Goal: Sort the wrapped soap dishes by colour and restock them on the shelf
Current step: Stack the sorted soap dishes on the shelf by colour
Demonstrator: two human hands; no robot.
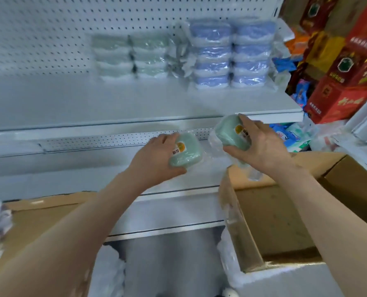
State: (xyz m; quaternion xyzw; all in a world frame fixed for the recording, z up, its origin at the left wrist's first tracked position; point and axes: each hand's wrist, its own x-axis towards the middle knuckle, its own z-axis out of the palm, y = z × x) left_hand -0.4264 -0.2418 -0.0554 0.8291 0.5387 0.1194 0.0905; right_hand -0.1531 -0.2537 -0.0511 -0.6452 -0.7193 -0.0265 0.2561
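Two wrapped green soap dishes held in front of a white shelf [135,99].
Left hand [154,159] grips green dish [187,155], label up; right hand [264,146] grips second green dish [229,130], tilted, near open cardboard box [285,221]. On the shelf, green stacks [131,55] sit just beside blue stacks [232,54]. Red cartons [339,61] far right.

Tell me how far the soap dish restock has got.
Done: green stacks and blue stacks stand sorted on the upper shelf. In hand: the left hand grips one green dish, the right hand a second green dish. Left: both await shelving; the cardboard box looks empty where visible.
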